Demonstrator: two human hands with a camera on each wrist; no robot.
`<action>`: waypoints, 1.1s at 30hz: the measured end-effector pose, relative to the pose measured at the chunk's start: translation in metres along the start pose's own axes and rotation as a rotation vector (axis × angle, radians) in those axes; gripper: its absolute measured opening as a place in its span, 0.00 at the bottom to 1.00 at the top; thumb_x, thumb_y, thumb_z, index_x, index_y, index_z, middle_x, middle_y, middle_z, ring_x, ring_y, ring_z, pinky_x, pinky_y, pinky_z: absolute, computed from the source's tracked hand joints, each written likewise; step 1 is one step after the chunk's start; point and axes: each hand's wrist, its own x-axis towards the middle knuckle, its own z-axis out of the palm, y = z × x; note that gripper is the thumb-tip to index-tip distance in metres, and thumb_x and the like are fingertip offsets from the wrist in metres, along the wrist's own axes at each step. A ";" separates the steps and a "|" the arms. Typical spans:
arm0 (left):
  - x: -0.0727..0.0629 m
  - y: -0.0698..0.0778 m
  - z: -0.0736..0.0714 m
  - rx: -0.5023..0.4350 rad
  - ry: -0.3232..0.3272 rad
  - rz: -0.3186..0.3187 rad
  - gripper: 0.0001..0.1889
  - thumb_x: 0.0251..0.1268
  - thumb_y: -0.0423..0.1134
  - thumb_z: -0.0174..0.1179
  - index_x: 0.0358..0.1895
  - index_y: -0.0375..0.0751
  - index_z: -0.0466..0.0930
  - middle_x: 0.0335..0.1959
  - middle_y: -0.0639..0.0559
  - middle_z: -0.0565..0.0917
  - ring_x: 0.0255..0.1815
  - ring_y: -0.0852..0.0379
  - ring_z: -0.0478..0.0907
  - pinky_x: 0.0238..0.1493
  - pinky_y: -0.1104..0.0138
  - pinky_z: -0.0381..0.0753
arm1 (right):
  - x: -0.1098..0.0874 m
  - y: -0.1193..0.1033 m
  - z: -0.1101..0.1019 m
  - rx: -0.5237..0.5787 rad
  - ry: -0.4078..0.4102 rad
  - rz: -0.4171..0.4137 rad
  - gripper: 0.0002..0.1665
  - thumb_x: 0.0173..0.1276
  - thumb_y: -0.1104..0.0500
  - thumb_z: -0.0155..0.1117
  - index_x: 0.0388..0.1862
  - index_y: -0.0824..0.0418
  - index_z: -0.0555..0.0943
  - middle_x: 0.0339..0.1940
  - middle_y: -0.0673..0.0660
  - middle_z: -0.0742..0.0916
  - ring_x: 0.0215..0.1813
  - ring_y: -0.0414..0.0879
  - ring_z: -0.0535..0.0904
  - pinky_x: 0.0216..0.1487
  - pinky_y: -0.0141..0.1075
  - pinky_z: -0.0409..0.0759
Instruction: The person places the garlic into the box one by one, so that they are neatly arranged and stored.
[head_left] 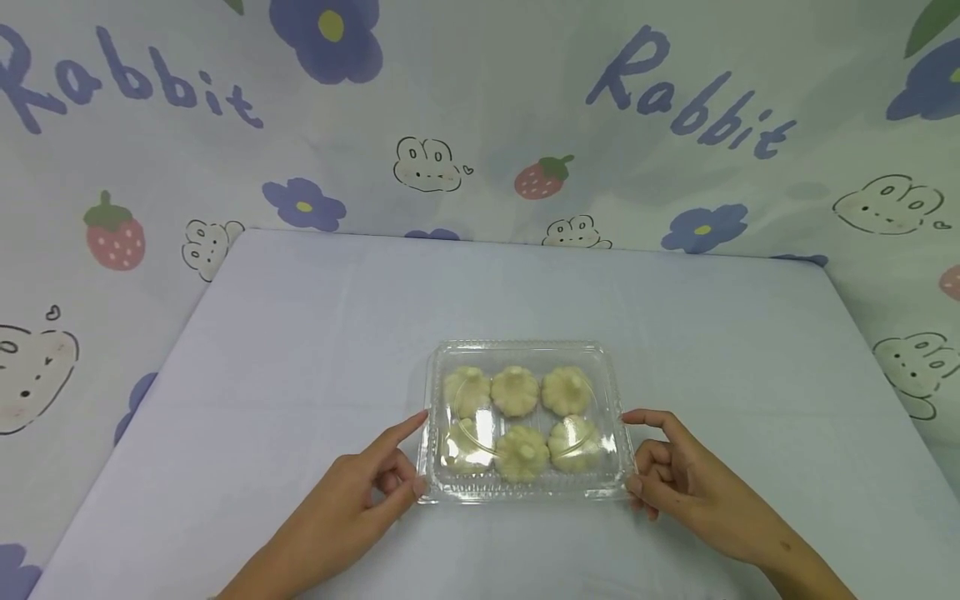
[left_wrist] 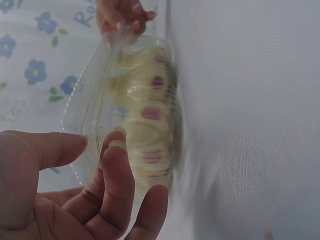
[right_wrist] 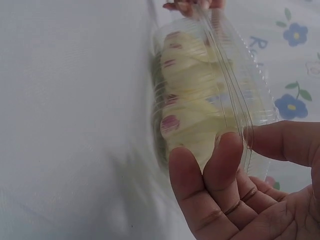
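A clear plastic clamshell box (head_left: 525, 350) with its lid down sits near the front of the table. Through the lid several pale yellow, ribbed, pumpkin-shaped pieces (head_left: 515, 392) show in two rows. Pink marks on the sides of the pieces (left_wrist: 151, 113) appear in both wrist views. My left hand (head_left: 367, 492) pinches the box's left rim near the front corner, its index finger touching the edge further back. At the opposite side my right hand (head_left: 686, 483) pinches the right rim between thumb and fingers. The fingertips (right_wrist: 225, 150) lie under the rim.
A white cloth covers the table (head_left: 315, 350). Behind it and along both sides hangs a printed curtain (head_left: 480, 100) with rabbits, flowers and strawberries. Light glares off parts of the lid.
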 end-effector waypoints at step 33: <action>0.000 -0.001 -0.003 0.014 0.031 -0.009 0.30 0.79 0.45 0.62 0.79 0.59 0.64 0.43 0.67 0.82 0.34 0.68 0.80 0.24 0.71 0.76 | -0.006 -0.004 0.001 -0.171 0.035 0.005 0.39 0.79 0.72 0.57 0.82 0.53 0.57 0.43 0.59 0.82 0.37 0.51 0.86 0.42 0.40 0.86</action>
